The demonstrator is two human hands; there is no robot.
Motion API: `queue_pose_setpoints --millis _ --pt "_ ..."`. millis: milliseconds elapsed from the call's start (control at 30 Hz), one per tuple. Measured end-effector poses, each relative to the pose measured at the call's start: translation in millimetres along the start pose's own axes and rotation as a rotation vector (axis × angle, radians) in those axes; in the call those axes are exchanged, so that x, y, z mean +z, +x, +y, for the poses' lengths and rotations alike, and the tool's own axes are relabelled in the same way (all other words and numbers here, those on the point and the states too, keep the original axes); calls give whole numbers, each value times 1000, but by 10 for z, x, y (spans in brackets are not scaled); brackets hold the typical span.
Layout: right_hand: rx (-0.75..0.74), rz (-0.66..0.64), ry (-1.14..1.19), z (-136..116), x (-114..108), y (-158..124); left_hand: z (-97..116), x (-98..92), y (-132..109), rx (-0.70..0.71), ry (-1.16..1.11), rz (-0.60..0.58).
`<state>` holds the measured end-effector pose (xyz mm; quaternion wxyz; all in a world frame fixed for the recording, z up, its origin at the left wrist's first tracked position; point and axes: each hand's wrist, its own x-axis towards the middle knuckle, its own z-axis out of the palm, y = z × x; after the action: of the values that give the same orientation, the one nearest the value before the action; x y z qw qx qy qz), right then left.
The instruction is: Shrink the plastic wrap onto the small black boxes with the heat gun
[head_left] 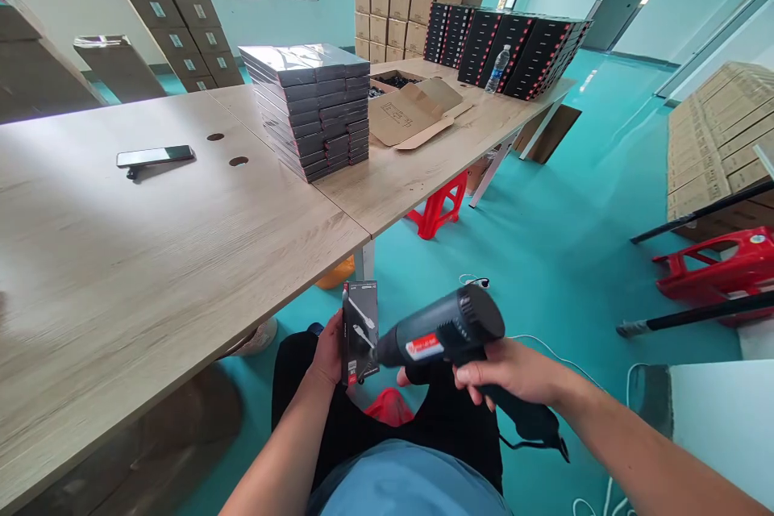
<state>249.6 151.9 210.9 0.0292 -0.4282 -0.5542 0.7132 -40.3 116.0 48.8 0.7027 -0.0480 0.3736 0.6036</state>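
My left hand (330, 355) grips a small black product box (360, 330) with a white cable pictured on it, held upright above my lap. In my right hand (513, 375) is a dark grey heat gun (451, 330) with a red label. Its nozzle points left and sits right against the box's face. The heat gun's black cord hangs down past my right wrist. Both hands are below the edge of the wooden table (151, 258).
A stack of dark flat boxes (311, 109) stands on the table, with a phone (156, 156) to its left and an open cardboard carton (417, 109) behind. Further back are black box rows, a water bottle (497, 70) and stacked cartons. Red stools (439, 205) stand on the teal floor.
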Motion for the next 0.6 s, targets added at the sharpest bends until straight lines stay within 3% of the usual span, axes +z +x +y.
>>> queue_pose_setpoints --millis 67,233,367,533,600 --pt "10 -32 -18 3 71 -29 2 21 4 -13 -5 -4" --pt "-46 171 19 -18 55 25 9 27 13 -18 38 -16" --pt "-14 1 -33 -10 24 24 21 13 23 13 48 -31" --pt "-55 104 26 -2 70 17 23 3 26 39 26 -19" --pt "-32 61 5 4 84 13 28 -4 34 26 30 -25"
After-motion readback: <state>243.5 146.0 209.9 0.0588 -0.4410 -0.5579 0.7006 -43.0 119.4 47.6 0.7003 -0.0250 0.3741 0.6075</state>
